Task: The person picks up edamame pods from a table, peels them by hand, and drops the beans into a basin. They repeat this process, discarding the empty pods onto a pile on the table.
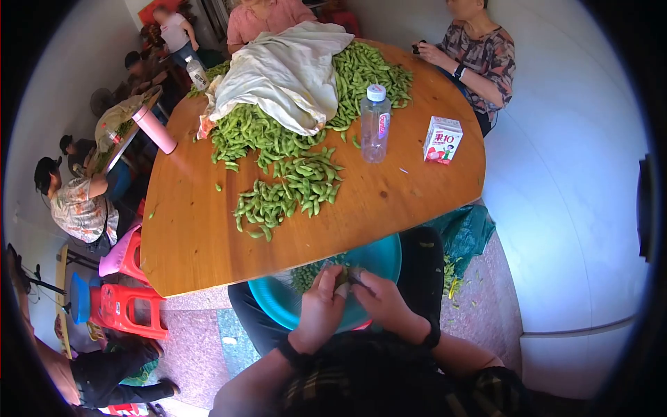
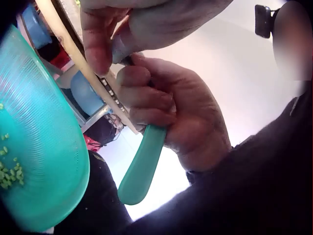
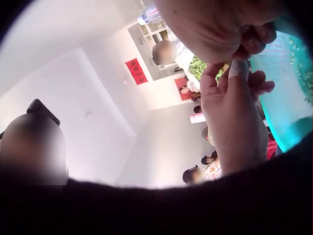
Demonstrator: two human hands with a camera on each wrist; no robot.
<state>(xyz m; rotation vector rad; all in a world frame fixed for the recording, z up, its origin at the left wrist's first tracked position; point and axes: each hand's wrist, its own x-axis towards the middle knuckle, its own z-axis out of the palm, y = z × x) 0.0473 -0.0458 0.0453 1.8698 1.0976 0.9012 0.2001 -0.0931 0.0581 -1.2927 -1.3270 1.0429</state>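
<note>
Both hands meet over a teal basin (image 1: 394,267) with small shelled green beans (image 1: 301,279) in it. My left hand (image 1: 319,306), with white wrapping on its thumb (image 3: 238,70), has its fingertips bent together around a small green-brown bean pod (image 1: 341,277), mostly hidden by the fingers. Close beside it, my right hand (image 1: 387,304) grips a teal handle (image 2: 143,169), which sticks out below the fist in the left wrist view; the tool's other end is hidden between the hands.
On the wooden table (image 1: 187,229) lie heaped green pods (image 1: 288,187), partly under a white cloth (image 1: 278,76). A clear bottle (image 1: 374,132), a drink carton (image 1: 442,141) and a pink flask (image 1: 154,130) stand there. People sit around; red stools (image 1: 128,306) are at left.
</note>
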